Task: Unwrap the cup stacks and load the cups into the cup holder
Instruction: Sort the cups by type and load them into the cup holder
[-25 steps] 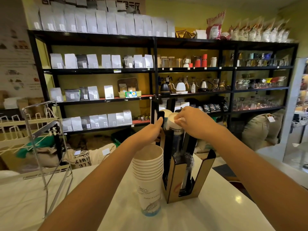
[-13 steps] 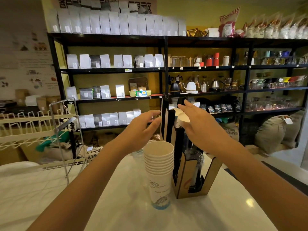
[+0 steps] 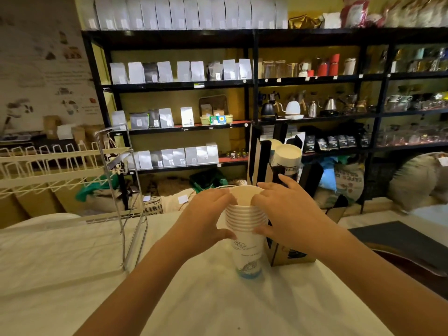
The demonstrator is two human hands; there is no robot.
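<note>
Between both palms stands an upright stack of white printed paper cups; left hand and right hand clasp it, seemingly firmly, just left of the brown cardboard cup holder.

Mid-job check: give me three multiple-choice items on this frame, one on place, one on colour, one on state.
1. The cup stack stands where?
A. left of the cup holder
B. on a shelf
C. inside the wire rack

2. Tablecloth colour?
A. red
B. white
C. black

3. The left hand and right hand are:
A. both off the stack
B. one on it
C. both gripping it

Answers: 1 A, the holder sits at the stack's right; 2 B, the cloth looks white; 3 C, fingers wrap both sides.
</note>
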